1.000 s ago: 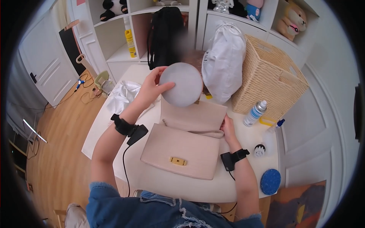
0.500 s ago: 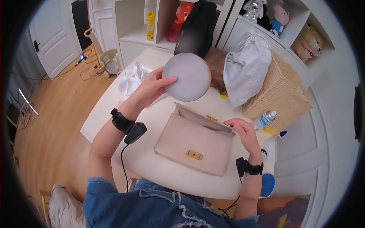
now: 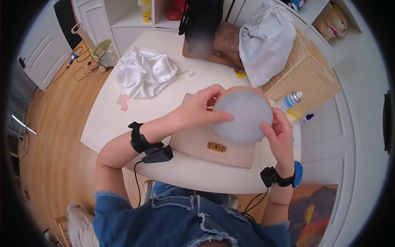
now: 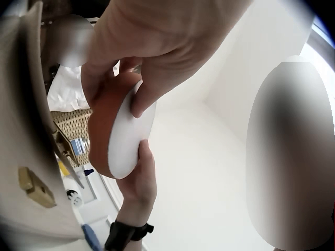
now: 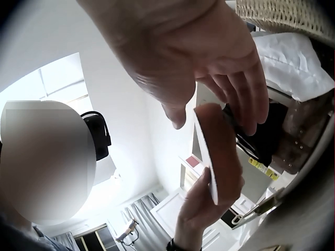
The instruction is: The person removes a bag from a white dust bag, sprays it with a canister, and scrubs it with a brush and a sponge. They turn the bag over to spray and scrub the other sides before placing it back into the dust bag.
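Note:
My left hand [image 3: 193,112] holds a round pad [image 3: 242,117], its thumb on the pale grey face and its fingers at the orange-brown back. My right hand [image 3: 283,136] is at the pad's right edge; in the right wrist view its thumb stands apart from the face and its fingers [image 5: 246,99] lie beside the brown side. Below the pad, a beige handbag [image 3: 197,146] with a gold clasp [image 3: 217,147] lies on the table, its upper part partly hidden by the pad and left arm.
On the white table [image 3: 107,119], a white satin cloth bag [image 3: 146,74] lies at the left. Behind are a brown item [image 3: 226,41], a white drawstring bag [image 3: 267,45] and a wicker basket [image 3: 308,68]. A spray can [image 3: 289,101] stands at the right, above a blue round pad [image 3: 298,173].
The left hand has carried the pad right and down, over the handbag. The right hand has left the handbag's flap and come up to the pad. The head view has shifted.

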A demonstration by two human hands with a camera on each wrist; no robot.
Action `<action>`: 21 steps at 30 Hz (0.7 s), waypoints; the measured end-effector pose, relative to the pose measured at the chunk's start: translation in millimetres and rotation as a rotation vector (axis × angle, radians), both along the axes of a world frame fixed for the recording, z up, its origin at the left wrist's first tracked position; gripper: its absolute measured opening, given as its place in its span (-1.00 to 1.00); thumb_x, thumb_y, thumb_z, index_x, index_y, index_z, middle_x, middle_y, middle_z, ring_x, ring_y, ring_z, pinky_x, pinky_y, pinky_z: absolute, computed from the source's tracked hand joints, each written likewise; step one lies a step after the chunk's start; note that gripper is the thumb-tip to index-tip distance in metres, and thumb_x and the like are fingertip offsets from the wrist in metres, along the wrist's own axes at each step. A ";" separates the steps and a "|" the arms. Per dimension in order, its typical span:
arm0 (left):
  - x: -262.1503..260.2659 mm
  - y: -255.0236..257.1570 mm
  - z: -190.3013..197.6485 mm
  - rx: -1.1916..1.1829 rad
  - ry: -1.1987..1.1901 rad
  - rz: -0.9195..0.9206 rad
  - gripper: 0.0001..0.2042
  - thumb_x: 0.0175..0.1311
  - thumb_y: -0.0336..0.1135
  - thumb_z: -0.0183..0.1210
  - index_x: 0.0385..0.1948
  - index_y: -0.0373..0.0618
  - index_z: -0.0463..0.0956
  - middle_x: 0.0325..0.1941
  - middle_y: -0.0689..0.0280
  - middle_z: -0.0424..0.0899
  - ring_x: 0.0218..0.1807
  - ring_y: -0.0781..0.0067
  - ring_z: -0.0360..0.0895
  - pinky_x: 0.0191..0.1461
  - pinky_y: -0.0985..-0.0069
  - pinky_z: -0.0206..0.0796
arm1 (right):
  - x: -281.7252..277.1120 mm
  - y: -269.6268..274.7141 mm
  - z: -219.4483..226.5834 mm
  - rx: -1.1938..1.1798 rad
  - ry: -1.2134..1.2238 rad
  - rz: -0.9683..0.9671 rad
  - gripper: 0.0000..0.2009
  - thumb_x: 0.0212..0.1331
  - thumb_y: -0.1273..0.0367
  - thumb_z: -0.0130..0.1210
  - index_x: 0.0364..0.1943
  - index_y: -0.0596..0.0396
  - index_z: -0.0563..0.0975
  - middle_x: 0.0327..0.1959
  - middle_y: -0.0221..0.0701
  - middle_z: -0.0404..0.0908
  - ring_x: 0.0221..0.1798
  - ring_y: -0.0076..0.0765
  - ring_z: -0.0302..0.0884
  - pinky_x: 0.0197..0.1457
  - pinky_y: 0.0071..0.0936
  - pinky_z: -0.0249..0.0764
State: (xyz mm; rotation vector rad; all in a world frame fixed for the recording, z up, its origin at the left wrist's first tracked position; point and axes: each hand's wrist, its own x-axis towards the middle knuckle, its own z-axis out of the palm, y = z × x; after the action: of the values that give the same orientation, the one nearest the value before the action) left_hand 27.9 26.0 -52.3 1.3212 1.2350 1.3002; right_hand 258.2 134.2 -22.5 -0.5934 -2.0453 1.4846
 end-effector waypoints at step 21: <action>-58.9 -7.4 -50.4 -0.034 0.922 -0.145 -0.21 0.13 0.07 0.25 0.33 -0.16 0.16 0.22 0.03 0.30 0.25 0.05 0.24 0.32 0.32 0.13 | 64.0 51.4 -66.0 1.075 -0.590 -0.687 -0.65 0.22 0.38 0.06 0.04 0.29 0.39 -0.05 -0.04 0.48 -0.03 0.11 0.47 0.01 -0.17 0.45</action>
State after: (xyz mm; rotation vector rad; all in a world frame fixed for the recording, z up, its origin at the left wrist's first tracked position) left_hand -31.0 18.6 -102.7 2.0362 1.6936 0.5314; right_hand 322.1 185.6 -88.5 -1.1347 -2.2888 -0.2673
